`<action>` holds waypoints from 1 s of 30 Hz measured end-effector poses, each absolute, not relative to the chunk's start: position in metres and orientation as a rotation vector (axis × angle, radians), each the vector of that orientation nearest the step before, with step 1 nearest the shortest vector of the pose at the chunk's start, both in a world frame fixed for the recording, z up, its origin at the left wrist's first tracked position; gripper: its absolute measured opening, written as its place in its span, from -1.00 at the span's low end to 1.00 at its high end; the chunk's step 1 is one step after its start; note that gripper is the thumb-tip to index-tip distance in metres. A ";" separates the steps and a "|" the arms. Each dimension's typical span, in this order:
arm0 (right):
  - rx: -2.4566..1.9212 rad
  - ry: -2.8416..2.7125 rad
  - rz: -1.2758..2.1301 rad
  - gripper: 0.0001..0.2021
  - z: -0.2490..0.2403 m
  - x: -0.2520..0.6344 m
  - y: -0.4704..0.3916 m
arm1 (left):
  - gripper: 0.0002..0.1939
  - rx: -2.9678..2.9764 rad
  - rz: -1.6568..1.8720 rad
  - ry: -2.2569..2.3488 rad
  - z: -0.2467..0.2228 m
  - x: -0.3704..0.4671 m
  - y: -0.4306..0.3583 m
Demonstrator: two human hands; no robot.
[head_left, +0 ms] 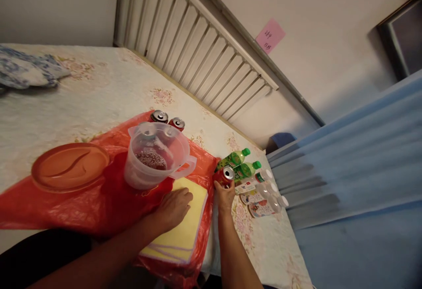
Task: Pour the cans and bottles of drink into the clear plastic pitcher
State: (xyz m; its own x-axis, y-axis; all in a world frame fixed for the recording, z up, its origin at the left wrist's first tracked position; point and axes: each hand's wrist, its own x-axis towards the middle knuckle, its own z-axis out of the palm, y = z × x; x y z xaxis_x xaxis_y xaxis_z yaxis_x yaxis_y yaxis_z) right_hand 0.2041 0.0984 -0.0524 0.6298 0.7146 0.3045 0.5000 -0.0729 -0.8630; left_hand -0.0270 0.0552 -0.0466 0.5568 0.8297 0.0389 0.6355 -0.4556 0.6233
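Our bare left forearm [108,247] lies nearest the camera, leading to our left hand [174,210], palm down with fingers loosely curled over a stack of yellow cloth squares with pale purple edges [183,232]. We see nothing held there, but cannot tell whether the hidden fingertips pinch the cloth. Our right hand [225,195] is closed around the lower part of a red metal drinks can with a silver top [224,177], so the can sits right at the fingers, well apart from our left hand.

Just beyond our left hand stands a translucent plastic pitcher [154,155], its handle towards our right hand, with foamy dark liquid in the bottom. Behind it are a dark metal can [159,116] and another red can [177,123]. An orange round disc with a curved line [70,166] lies left of the pitcher on crumpled red plastic sheeting [62,207].

Past the held can, we have two green-capped bottles [245,171] and clear bottles with white caps [263,207] on a pale floral tablecloth [112,91].
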 end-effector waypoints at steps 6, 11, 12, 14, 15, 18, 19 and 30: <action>-1.568 -1.286 0.121 -0.29 -0.005 0.184 0.091 | -0.80 2.240 0.467 1.156 -0.045 -0.029 0.054; -1.440 -1.612 -0.106 -0.42 0.051 0.153 0.098 | -0.81 2.229 0.520 1.154 -0.048 -0.031 0.050; -1.400 -1.678 -0.162 -0.44 0.061 0.146 0.100 | -0.81 2.224 0.535 1.150 -0.049 -0.031 0.050; -1.308 -1.792 -0.252 -0.45 0.079 0.133 0.104 | -0.83 2.210 0.557 1.145 -0.050 -0.031 0.048; -1.263 -1.842 -0.288 -0.45 0.087 0.126 0.106 | -0.85 2.201 0.562 1.148 -0.050 -0.031 0.048; -1.156 -1.979 -0.382 -0.42 0.106 0.107 0.111 | -0.88 2.187 0.559 1.159 -0.051 -0.030 0.048; -1.123 -2.018 -0.412 -0.41 0.112 0.101 0.112 | -0.88 2.188 0.556 1.157 -0.051 -0.030 0.048; -0.807 -2.303 -0.702 -0.40 0.145 0.067 0.125 | -0.88 2.193 0.566 1.147 -0.059 -0.028 0.047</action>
State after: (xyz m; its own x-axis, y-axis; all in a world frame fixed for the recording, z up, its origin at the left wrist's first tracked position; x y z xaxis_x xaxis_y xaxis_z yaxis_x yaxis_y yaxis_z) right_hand 0.0665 0.1254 0.1448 -0.6401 0.3691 0.6738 0.6823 0.6763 0.2777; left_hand -0.0276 0.0467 -0.0586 0.5370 0.8382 0.0946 0.5856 -0.4512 0.6734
